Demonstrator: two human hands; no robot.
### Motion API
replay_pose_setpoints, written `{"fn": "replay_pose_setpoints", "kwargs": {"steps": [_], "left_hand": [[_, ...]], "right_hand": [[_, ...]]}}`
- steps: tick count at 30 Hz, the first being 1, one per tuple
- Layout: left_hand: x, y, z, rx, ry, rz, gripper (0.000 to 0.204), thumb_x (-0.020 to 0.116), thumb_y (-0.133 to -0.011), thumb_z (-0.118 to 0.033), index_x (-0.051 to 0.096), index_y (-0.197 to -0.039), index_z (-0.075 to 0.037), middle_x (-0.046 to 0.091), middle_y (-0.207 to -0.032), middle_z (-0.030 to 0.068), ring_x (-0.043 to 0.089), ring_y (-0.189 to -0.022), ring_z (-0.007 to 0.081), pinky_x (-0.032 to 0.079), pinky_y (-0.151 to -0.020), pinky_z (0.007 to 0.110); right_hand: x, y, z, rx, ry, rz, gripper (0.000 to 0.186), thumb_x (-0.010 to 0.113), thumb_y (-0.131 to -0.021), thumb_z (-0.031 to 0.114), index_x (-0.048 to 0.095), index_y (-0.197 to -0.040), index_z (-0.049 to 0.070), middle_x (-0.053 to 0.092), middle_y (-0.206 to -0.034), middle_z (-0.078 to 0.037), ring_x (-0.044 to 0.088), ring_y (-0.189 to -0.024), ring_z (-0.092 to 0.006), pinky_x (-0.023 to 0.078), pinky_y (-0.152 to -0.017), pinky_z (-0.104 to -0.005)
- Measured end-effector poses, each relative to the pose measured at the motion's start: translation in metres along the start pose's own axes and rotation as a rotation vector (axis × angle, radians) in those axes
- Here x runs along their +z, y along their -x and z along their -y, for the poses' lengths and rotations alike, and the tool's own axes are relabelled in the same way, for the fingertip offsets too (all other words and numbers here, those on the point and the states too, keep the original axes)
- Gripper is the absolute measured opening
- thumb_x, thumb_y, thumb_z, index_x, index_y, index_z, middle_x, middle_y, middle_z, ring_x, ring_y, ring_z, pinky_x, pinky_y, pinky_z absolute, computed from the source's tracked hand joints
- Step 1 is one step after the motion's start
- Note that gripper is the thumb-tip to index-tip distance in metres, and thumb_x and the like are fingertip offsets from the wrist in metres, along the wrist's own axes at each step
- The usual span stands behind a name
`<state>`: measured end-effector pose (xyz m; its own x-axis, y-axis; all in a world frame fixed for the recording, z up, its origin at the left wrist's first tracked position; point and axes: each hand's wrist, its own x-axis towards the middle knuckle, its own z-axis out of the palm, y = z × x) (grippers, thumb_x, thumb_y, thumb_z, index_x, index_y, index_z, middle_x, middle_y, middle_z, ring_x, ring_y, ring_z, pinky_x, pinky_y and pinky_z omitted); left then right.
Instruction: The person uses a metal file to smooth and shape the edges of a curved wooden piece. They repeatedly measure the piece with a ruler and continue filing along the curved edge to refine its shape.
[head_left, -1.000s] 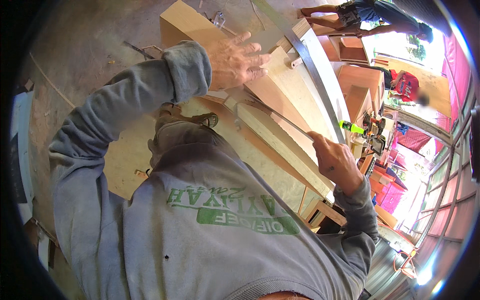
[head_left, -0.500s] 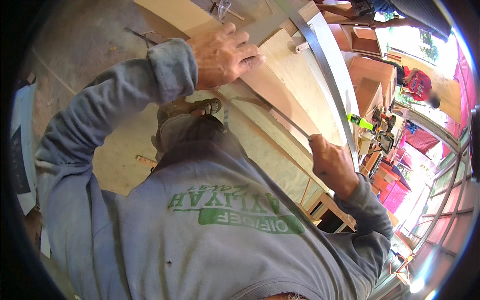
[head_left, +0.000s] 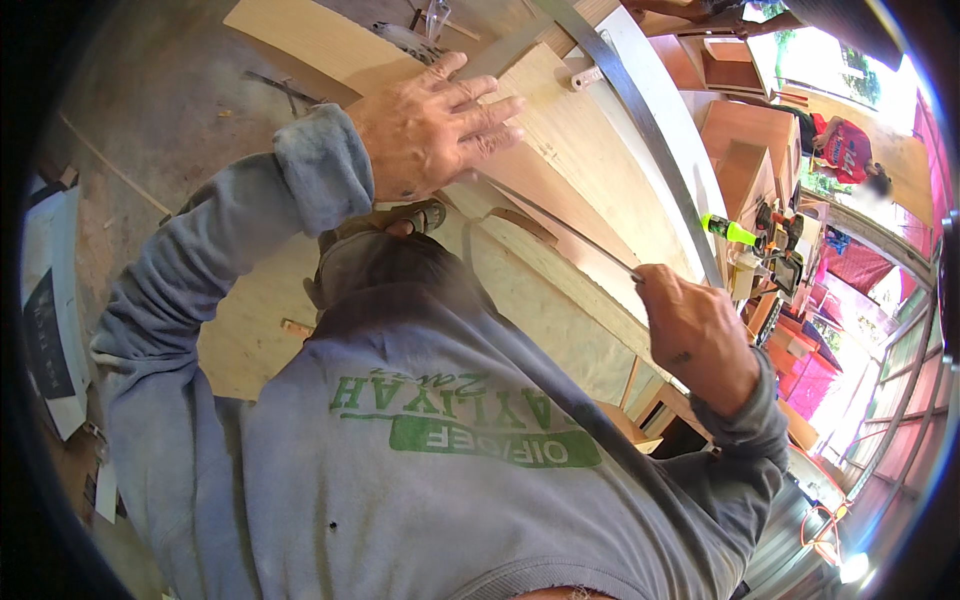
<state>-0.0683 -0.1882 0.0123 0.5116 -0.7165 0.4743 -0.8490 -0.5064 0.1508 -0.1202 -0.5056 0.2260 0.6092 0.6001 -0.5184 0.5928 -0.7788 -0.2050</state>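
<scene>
I see a pale tan plywood board (head_left: pixel 590 150), my grey sweatshirt (head_left: pixel 420 470) with green lettering, a silvery steel ruler (head_left: pixel 560 225), and a neon-green marker (head_left: pixel 730 231).

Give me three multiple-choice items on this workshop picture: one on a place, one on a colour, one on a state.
1. Where does the left hand rest?
A. flat on the wooden board
B. on the floor
C. inside a box

2. What colour is the sweatshirt?
A. red
B. grey
C. black

3. How is the right hand?
A. open and empty
B. closed around the end of a thin metal blade
C. pressed flat on the board

Answers: 1 A, the fingers are spread on the pale board's top. 2 B, sleeves and chest are grey with green print. 3 B, the fist grips the blade, which runs up toward the left hand.
</scene>
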Motion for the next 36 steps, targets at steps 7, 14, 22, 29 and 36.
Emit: {"fn": "replay_pose_setpoints", "kwargs": {"steps": [7, 14, 22, 29, 36], "left_hand": [[0.004, 0.002, 0.006, 0.054, -0.005, 0.071, 0.061, 0.066, -0.093, -0.022, 0.054, -0.148, 0.002, 0.057, -0.148, 0.0165, 0.056, -0.133, 0.0331, 0.042, -0.119, 0.051], [0.001, -0.003, 0.004, 0.063, -0.173, 0.19, 0.06, 0.056, -0.097, -0.019, 0.05, -0.153, 0.0, 0.059, -0.129, 0.012, 0.057, -0.124, 0.0264, 0.044, -0.113, 0.046], [0.002, -0.003, 0.005, 0.105, -0.231, 0.197, 0.059, 0.054, -0.099, -0.021, 0.05, -0.154, -0.001, 0.059, -0.123, 0.01, 0.056, -0.111, 0.0242, 0.046, -0.099, 0.042], [0.005, -0.003, 0.007, 0.117, -0.222, 0.103, 0.057, 0.058, -0.096, -0.018, 0.053, -0.151, -0.002, 0.059, -0.121, 0.008, 0.059, -0.106, 0.0235, 0.049, -0.095, 0.04], [0.005, -0.005, -0.002, 0.048, -0.221, 0.123, 0.054, 0.061, -0.095, -0.018, 0.057, -0.146, -0.002, 0.06, -0.128, 0.0114, 0.058, -0.123, 0.0276, 0.046, -0.109, 0.046]], "right_hand": [[-0.002, -0.01, 0.0, 0.03, -0.08, 0.124, 0.03, 0.063, -0.076, -0.006, 0.046, -0.101, -0.001, 0.057, -0.078, -0.019, 0.063, -0.069, -0.042, 0.05, -0.061, -0.0464], [0.011, -0.019, 0.004, 0.032, -0.066, 0.118, 0.023, 0.061, -0.088, -0.003, 0.051, -0.109, -0.001, 0.061, -0.081, -0.021, 0.066, -0.068, -0.0406, 0.051, -0.06, -0.0484], [0.029, -0.017, -0.003, 0.03, -0.012, 0.104, 0.02, 0.059, -0.087, -0.002, 0.046, -0.102, 0.0, 0.058, -0.079, -0.018, 0.068, -0.074, -0.0404, 0.053, -0.061, -0.0489], [0.086, -0.025, -0.026, 0.007, -0.041, -0.02, 0.014, 0.055, -0.094, 0.001, 0.047, -0.106, 0.001, 0.061, -0.082, -0.018, 0.067, -0.069, -0.0405, 0.053, -0.059, -0.0493], [0.057, -0.001, -0.014, 0.041, -0.04, -0.044, 0.021, 0.059, -0.085, -0.003, 0.048, -0.103, 0.0, 0.059, -0.078, -0.02, 0.066, -0.07, -0.0413, 0.052, -0.06, -0.0494]]}}
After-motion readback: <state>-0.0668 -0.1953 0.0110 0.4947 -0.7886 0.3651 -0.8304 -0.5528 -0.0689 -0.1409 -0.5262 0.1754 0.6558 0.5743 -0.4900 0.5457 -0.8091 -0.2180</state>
